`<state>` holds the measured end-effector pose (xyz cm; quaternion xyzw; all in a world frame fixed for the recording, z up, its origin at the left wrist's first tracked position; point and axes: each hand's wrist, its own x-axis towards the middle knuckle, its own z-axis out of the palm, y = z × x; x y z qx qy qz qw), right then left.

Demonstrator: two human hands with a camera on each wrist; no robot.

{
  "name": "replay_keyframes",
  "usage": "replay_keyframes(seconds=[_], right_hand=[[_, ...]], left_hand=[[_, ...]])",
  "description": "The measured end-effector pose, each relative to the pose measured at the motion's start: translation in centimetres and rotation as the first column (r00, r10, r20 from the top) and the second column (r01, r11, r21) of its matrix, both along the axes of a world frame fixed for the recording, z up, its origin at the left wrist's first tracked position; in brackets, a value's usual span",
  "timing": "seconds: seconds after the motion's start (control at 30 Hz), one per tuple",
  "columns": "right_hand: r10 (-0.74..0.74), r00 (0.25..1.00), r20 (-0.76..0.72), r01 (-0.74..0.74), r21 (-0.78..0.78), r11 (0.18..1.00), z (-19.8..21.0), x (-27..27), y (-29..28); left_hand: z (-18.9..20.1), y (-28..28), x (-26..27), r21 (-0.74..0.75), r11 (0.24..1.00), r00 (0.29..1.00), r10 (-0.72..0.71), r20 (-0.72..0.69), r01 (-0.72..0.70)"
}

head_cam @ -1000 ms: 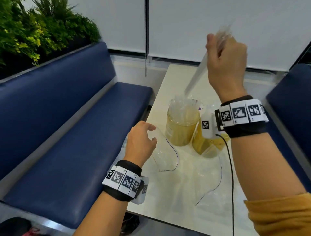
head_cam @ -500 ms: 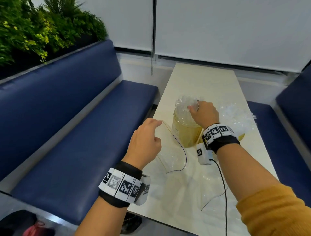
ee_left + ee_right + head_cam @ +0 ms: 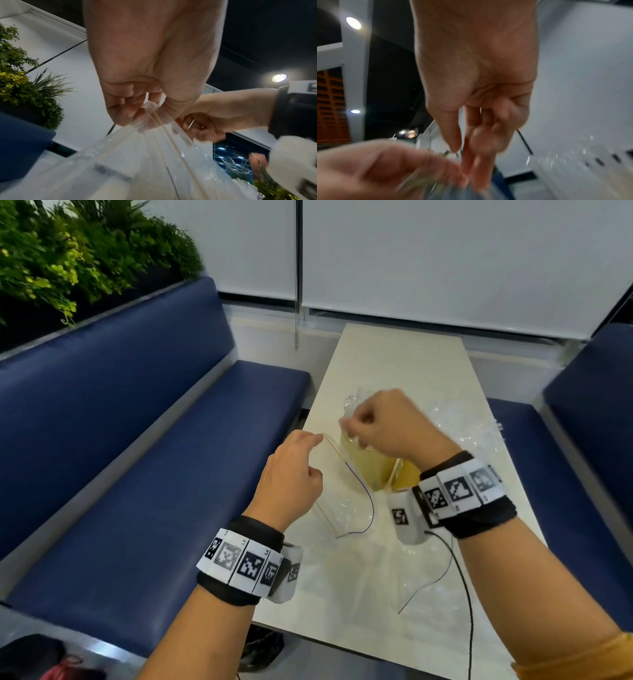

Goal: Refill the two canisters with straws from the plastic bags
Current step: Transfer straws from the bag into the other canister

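Note:
Two yellow-tinted canisters (image 3: pixel 371 470) stand side by side on the table, the right one (image 3: pixel 409 474) half hidden by my right wrist. Wrapped straws (image 3: pixel 359 404) stick out of the left one. My left hand (image 3: pixel 317 441) pinches the top rim of a clear zip bag (image 3: pixel 346 501) and holds it up, mouth open; the left wrist view shows this pinch (image 3: pixel 145 112) close up. My right hand (image 3: pixel 347 429) hovers at the bag's mouth with its fingers curled downward (image 3: pixel 462 148). Blur hides whether it holds anything.
A second clear bag (image 3: pixel 421 570) lies flat on the cream table (image 3: pixel 394 354). Crinkled plastic wrap (image 3: pixel 476 426) sits right of the canisters. Blue benches (image 3: pixel 154 474) flank the table. A black cable (image 3: pixel 462 577) runs from my right wrist.
My right hand came down from high up with straws to the left canister, then shifted left to the bag's mouth. My left hand raised the bag's rim a little.

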<state>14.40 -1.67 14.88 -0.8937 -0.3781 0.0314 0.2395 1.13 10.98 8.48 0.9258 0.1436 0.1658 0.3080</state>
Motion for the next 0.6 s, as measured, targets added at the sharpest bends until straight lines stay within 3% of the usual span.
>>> replay_keyframes(seconds=[0.07, 0.1, 0.3, 0.5, 0.6], right_hand=[[0.110, 0.973, -0.204, -0.149, -0.185, 0.971, -2.3, -2.1, 0.7], [0.136, 0.967, -0.216, -0.192, -0.263, 0.945, -3.8, -2.9, 1.1], [0.171, 0.975, 0.142, -0.062, -0.564, 0.823, -10.4, -5.4, 2.6], [0.099, 0.978, 0.184, 0.049, -0.665, 0.745, -12.7, -5.6, 2.8], [0.075, 0.989, 0.130, 0.038, -0.698, 0.715, -13.3, -5.7, 2.9]], left_hand=[[0.1, -0.2, -0.1, -0.002, 1.000, 1.000, -0.005, 0.003, 0.005], [0.1, -0.4, -0.1, -0.005, 1.000, 1.000, -0.005, 0.004, 0.005], [-0.3, -1.0, -0.8, 0.014, 1.000, 1.000, -0.016, 0.011, 0.016], [-0.8, -1.5, -1.5, 0.017, 0.999, 0.999, -0.043, 0.004, 0.043], [-0.9, -1.7, -1.9, 0.015, 0.998, 0.998, -0.062, -0.009, 0.062]])
